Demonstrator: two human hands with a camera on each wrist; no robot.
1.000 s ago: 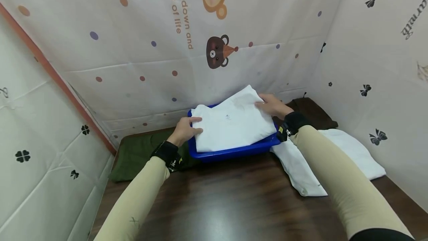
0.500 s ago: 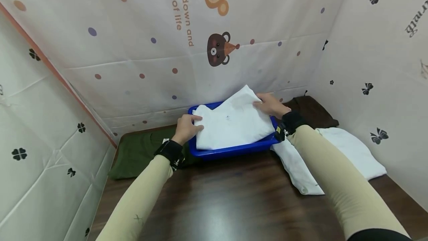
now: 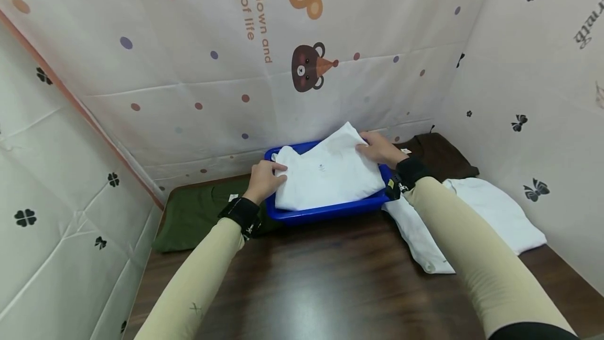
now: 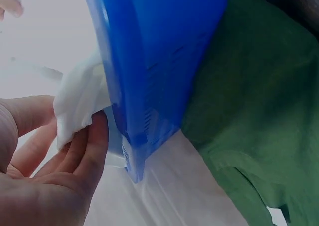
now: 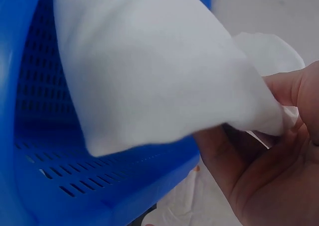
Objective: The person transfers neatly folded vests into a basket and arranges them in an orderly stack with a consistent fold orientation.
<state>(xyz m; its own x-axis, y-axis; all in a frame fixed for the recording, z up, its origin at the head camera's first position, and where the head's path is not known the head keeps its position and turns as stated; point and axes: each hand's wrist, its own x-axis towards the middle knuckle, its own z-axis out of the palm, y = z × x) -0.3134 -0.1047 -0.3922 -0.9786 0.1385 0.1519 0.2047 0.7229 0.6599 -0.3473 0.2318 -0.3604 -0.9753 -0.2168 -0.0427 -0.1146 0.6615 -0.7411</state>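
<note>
A folded white shirt [image 3: 325,174] with a small dark print lies over a blue slotted basket [image 3: 325,215], its right side raised. The left hand [image 3: 262,181] pinches the shirt's left edge between thumb and fingers; in the left wrist view the bunched cloth [image 4: 79,99] sits in that grip beside the basket wall [image 4: 129,46]. At the right edge the right hand [image 3: 381,150] grips the cloth, thumb on top and fingers beneath. The right wrist view has a shirt corner [image 5: 164,76] hanging over the basket's slotted inside [image 5: 70,176].
A folded green garment [image 3: 198,214] lies left of the basket. To the right are a dark brown garment [image 3: 439,156] and another folded white garment [image 3: 495,211]. All rest on the brown wooden table [image 3: 302,282]. Printed cloth walls [image 3: 189,119] stand behind and at both sides.
The shirt and both hands have shifted only slightly, and a bit more of the basket's back left rim now shows. Both hands keep their hold. The head view has tilted slightly.
</note>
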